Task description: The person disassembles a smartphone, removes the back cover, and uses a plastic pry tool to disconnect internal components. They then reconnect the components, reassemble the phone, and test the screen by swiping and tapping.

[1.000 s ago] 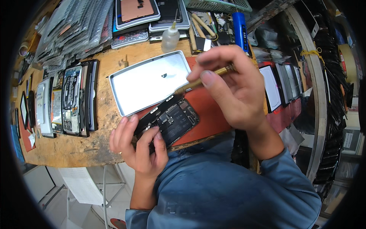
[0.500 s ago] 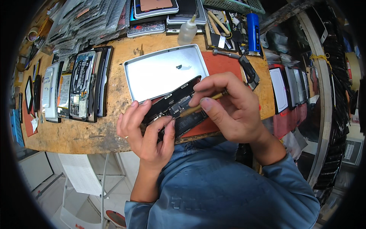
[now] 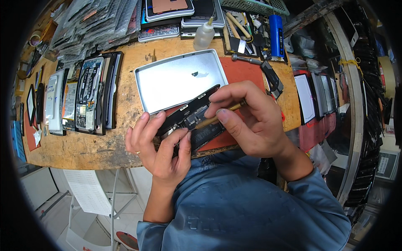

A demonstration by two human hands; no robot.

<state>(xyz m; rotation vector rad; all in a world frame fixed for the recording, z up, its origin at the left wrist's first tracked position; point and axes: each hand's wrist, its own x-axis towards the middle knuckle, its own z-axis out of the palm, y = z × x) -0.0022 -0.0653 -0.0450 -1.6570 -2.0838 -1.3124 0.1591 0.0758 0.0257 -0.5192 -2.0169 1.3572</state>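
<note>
Now the opened phone [image 3: 190,123] sits lifted off the red mat [image 3: 247,73], gripped by the left hand [image 3: 161,146] at seven o'clock; the right hand [image 3: 251,117] pinches a brass-tipped tool [image 3: 217,117], which has come down into its frame.

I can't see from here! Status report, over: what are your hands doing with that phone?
Left hand grips the opened phone at the bench edge. Right hand holds a thin tool, tip inside the phone. Metal tray sits just behind, nothing blocking.
</note>
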